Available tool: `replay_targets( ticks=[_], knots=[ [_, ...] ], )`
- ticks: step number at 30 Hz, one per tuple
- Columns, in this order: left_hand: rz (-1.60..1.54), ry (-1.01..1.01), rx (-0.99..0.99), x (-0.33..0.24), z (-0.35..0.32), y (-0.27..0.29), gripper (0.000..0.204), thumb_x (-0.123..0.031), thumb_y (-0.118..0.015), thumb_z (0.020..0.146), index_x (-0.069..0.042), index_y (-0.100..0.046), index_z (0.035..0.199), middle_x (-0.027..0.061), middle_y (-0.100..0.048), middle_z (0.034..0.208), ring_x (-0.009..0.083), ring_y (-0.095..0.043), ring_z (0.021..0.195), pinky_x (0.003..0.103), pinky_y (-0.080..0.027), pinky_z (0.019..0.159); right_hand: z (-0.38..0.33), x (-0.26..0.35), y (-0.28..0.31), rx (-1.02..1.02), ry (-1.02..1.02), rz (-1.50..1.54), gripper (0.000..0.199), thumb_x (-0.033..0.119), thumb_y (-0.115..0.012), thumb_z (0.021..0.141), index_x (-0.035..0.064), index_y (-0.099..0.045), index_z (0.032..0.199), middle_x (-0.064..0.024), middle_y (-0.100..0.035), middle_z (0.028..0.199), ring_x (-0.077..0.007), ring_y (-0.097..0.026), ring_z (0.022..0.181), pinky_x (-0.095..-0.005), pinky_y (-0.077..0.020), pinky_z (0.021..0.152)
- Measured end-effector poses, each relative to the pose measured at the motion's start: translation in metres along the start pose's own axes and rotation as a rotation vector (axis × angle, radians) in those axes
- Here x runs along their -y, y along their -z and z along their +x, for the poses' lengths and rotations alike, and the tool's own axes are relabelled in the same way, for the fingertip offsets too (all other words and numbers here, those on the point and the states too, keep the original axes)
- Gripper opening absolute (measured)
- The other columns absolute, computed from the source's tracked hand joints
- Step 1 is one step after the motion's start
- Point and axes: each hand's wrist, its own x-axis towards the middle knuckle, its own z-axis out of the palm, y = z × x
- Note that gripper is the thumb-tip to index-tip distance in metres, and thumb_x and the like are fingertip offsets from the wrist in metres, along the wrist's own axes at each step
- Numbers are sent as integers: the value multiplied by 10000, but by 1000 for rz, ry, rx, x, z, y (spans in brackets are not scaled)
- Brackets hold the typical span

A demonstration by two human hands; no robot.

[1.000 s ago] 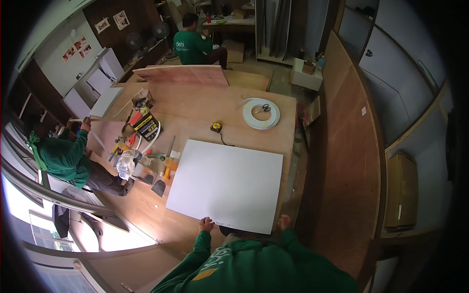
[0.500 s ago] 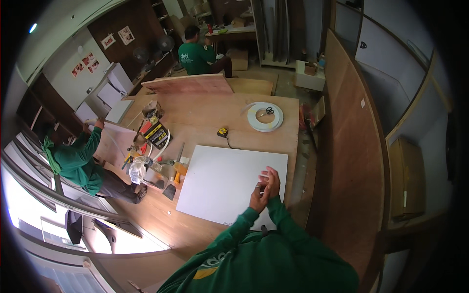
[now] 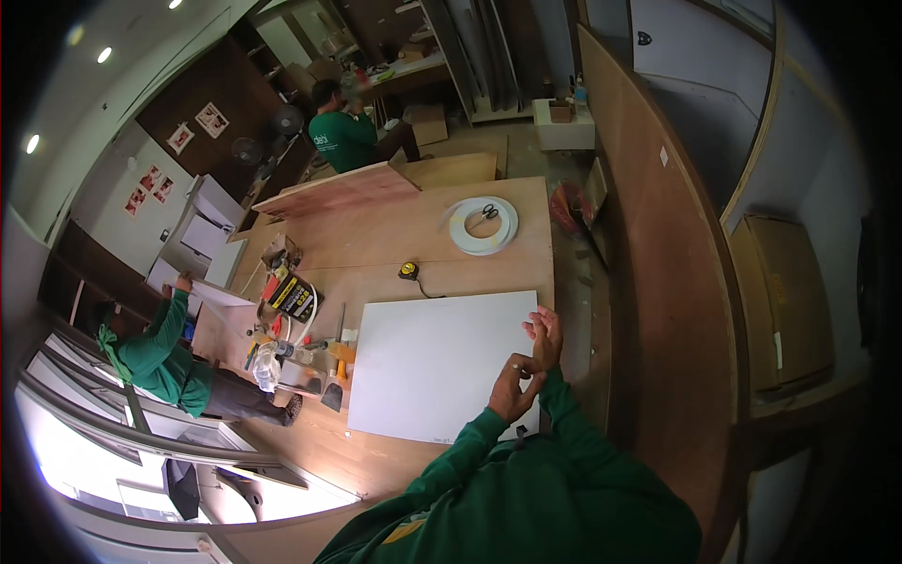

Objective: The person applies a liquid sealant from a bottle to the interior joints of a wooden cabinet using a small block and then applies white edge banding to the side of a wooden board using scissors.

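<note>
My left hand point(image 3: 514, 388) reaches across at the right edge of the white board point(image 3: 437, 362), its fingers closed against the heel of my right hand. Just above it, my right hand point(image 3: 545, 338) is raised palm inward, fingers loosely spread and holding nothing visible. Whether anything small sits between the left fingertips cannot be made out. The board lies flat on the wooden worktable point(image 3: 376, 235). Beyond its far edge rests a yellow and black tape measure point(image 3: 409, 271) with a short length pulled out.
Scissors point(image 3: 487, 212) lie on a white strip coil point(image 3: 458, 230). Left of the board stand a black tub point(image 3: 293, 299), a clear plastic bag point(image 3: 267, 368) and a wide-bladed scraper point(image 3: 332, 396). One co-worker point(image 3: 160, 352) stands left; another point(image 3: 343, 141) sits behind. A tall wooden panel point(image 3: 662, 282) rises right.
The view has turned and shifted slightly. My hands, earlier pressed together over the board, are now at its right edge, with the left fingers lower, near my right wrist.
</note>
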Motion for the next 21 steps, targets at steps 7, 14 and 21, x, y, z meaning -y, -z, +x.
replay_targets(
  ticks=[7, 14, 21],
  knots=[
    [24, -67, -25, -22, 22, -15, 305, -56, -664, 869, -48, -501, 1127, 114, -547, 1033, 231, -607, 845, 328, -514, 732, 25, 14, 6, 56, 165, -1, 340, 186, -525, 968, 5, -475, 1251, -166, -546, 1177, -238, -567, 1052, -393, -488, 942],
    [39, -70, 28, -32, 35, 1, 208, 27, -604, 887, -18, -537, 1078, 96, -589, 936, 185, -635, 801, 291, -523, 707, 35, 41, -11, 88, 233, 17, 337, 90, -556, 904, 19, -497, 1228, -148, -568, 1148, -209, -578, 991, -347, -480, 889],
    [-26, 96, -85, -27, 62, 23, 127, -72, -581, 883, 5, -541, 976, 106, -611, 822, 183, -628, 739, 303, -512, 674, 31, 68, -44, 180, 308, -22, 347, 119, -580, 893, 40, -504, 1222, -139, -596, 1133, -200, -592, 966, -356, -452, 870]
  ],
)
